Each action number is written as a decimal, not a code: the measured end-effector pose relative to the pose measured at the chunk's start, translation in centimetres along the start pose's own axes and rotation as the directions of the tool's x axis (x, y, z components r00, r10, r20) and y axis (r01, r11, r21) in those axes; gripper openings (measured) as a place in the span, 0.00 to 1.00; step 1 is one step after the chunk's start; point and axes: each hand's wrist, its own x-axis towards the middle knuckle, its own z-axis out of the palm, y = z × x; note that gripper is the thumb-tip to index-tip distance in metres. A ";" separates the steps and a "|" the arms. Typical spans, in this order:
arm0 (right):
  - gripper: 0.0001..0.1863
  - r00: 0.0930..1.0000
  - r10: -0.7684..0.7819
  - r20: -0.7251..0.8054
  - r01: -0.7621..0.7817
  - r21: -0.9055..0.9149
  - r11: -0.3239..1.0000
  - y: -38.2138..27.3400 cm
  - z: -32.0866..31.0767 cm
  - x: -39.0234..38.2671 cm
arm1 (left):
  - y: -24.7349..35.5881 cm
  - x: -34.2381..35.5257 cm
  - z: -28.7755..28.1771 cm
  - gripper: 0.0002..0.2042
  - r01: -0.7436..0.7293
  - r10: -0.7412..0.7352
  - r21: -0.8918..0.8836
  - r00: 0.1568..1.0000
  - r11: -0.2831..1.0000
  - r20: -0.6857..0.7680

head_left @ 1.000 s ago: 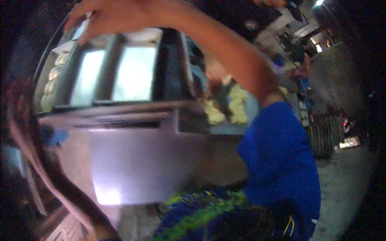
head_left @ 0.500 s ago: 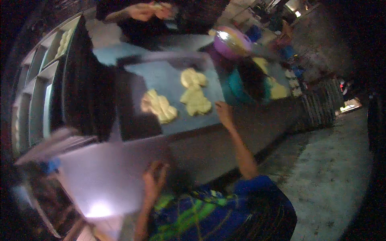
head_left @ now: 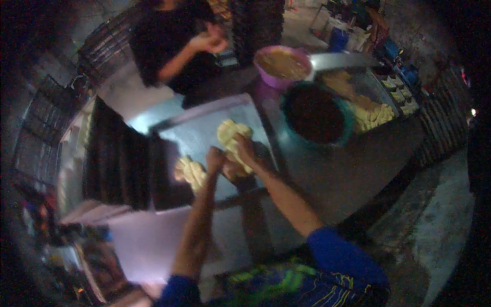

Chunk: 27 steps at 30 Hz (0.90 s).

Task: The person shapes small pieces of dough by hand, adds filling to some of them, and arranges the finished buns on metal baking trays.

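Observation:
Two pale yellow dough pieces lie on a grey metal baking tray. The larger shaped dough piece has a rounded top, and its lower part is largely hidden by my hands. On it rests my right hand, fingers bent down and pressed around the dough. Close against its left side is my left hand, curled closed; what its fingers hold is hidden. Left of that hand, the second lumpy dough piece is partly covered by my left forearm.
A teal basin with dark contents and a purple bowl of brownish mixture stand to the right. Beyond them is another tray of dough. Dark stacked trays rise at left. Across the table stands a person in dark clothes.
Both my hands have moved forward to the larger dough piece; earlier, my left was near the table's front and my right beside the tray. The view has shifted, showing more of the person opposite.

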 end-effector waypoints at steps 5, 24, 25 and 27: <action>0.18 0.969 0.215 0.122 -0.238 0.221 0.946 -5.2 0.2 -1.0 | -0.7 -1.6 -1.2 0.16 -0.001 0.000 0.047 1.000 0.999 0.009; 0.08 0.964 -0.260 0.054 0.265 -0.129 0.956 -11.4 -7.2 4.9 | 6.1 -1.0 -10.0 0.10 -0.206 0.250 -0.471 0.968 0.858 0.031; 0.08 0.958 -0.269 0.095 0.280 -0.140 0.950 -14.3 -9.1 5.5 | 6.7 -1.3 -11.4 0.09 -0.194 0.251 -0.499 0.967 0.845 0.050; 0.08 0.966 -0.257 0.039 0.259 -0.047 0.965 -17.6 -12.1 5.7 | 9.0 -1.6 -13.0 0.09 -0.202 0.286 -0.514 0.954 0.834 0.088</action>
